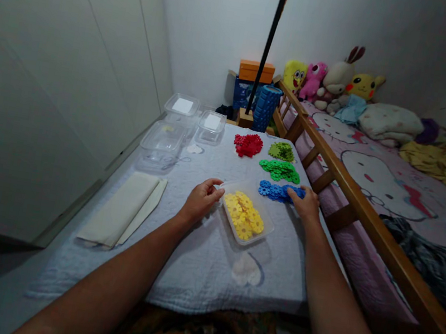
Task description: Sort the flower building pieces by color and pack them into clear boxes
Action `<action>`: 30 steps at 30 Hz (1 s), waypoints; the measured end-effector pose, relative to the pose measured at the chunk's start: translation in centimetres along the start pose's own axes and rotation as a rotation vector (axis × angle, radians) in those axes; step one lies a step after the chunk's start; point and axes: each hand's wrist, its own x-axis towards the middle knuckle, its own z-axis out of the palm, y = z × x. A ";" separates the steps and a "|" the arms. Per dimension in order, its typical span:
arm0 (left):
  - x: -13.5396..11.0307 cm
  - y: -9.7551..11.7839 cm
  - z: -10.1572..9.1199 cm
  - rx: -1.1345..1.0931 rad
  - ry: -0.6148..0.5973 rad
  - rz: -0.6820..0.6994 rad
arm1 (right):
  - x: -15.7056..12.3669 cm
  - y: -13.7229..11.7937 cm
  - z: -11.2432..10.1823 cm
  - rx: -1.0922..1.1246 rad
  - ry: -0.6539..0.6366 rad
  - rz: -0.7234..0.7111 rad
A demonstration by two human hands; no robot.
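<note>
So there's a see-through tub (268, 226) near the middle of the counter (189, 274), sitting at an angle with a bunch of yellow flowers (243, 215) lying in it. The left hand (203, 200) has the tub's far left corner pinched between thumb and fingers. Just past the tub, to the right, is a flattish row of blue flowers (274, 191), and the right hand (306, 203) has its fingertips on the right end of that row; can't tell if it's actually gripping any or just touching. Right behind the blue ones is a green pile (279, 170), then a lime pile (282, 151) behind that, with a red pile (248, 145) off to the left. Over on the far left there are a few clear boxes (163, 143), and nearer the person a folded beige sheet (123, 207) lies flat. A wooden bed rail (341, 191) runs down the right side, with some plushies (313, 79) lined up on the bed (338, 132) by the wall.
</note>
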 end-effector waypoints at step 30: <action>-0.2 2.3 -1.8 -0.236 0.052 -0.271 | -5.1 -9.3 4.9 0.004 -0.173 -0.313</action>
